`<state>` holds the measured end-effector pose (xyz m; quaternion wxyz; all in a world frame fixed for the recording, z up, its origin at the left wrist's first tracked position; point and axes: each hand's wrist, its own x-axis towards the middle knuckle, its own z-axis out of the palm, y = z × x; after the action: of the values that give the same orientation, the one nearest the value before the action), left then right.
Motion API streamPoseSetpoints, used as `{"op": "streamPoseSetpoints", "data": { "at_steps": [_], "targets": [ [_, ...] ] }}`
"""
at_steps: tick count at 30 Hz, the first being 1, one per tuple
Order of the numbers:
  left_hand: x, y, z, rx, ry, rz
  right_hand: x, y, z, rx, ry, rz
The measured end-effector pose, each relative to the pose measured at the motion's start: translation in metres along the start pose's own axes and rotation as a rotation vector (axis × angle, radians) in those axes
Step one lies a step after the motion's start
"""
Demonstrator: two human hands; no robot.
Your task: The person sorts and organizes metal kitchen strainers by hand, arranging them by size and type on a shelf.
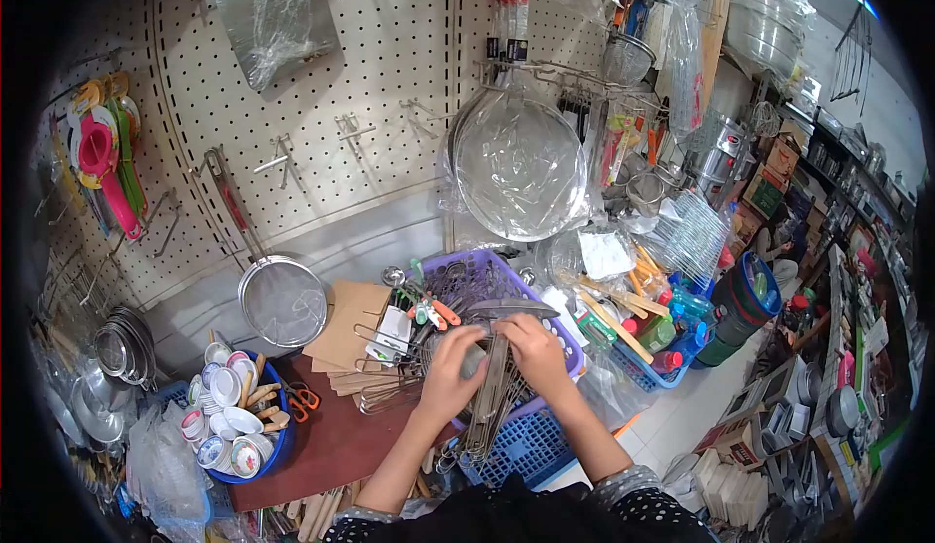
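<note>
Both hands are over a purple basket (575, 334) full of metal kitchen utensils. My right hand (531, 353) has its fingers curled at the neck of a long-handled metal utensil (495, 387), whose handle points down toward me. A wide, dark metal head (511, 306) lies just beyond the fingertips. My left hand (453, 377) is curled beside the same utensil, its fingertips by the neck and the thumb near a rounded metal piece. What exactly the left fingers grip is partly hidden. Peelers with orange and green handles (433, 311) rest at the basket's left rim.
Brown cardboard pieces (355, 324) and orange-handled scissors (304, 402) lie on the left. A blue basin (282, 446) holds white spoons. A blue basket (638, 373) with bottles stands at right. A strainer (282, 301) hangs on the pegboard (390, 66).
</note>
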<state>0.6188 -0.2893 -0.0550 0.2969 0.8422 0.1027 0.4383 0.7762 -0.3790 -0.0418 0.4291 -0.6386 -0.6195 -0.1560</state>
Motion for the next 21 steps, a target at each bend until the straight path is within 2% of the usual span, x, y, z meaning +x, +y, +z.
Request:
{"op": "streamPoseSetpoints", "data": {
  "at_steps": [3, 8, 9, 11, 15, 18, 21],
  "targets": [
    [0.003, -0.007, -0.006, 0.064, 0.070, -0.041, 0.031, -0.035, -0.035, -0.096, -0.046, -0.011],
    [-0.005, -0.015, -0.009, -0.023, -0.018, -0.212, 0.073, -0.093, -0.065, -0.313, -0.181, -0.171],
    [-0.008, -0.013, -0.010, 0.001, -0.004, -0.147, 0.080, -0.100, -0.066, -0.311, -0.215, -0.191],
    [-0.015, -0.011, -0.013, -0.058, -0.016, -0.185, 0.093, -0.117, -0.064, -0.305, -0.283, -0.235],
    [-0.025, 0.010, -0.037, -0.357, -0.083, -0.196, 0.113, -0.146, -0.051, -0.060, -0.433, -0.387],
    [-0.048, 0.004, -0.049, -0.518, -0.003, -0.385, 0.129, -0.162, -0.035, 0.013, -0.555, -0.291],
    [-0.070, 0.027, -0.095, -0.212, -0.057, -0.481, 0.134, -0.165, -0.008, 0.191, -0.590, -0.199]
  ]
}}
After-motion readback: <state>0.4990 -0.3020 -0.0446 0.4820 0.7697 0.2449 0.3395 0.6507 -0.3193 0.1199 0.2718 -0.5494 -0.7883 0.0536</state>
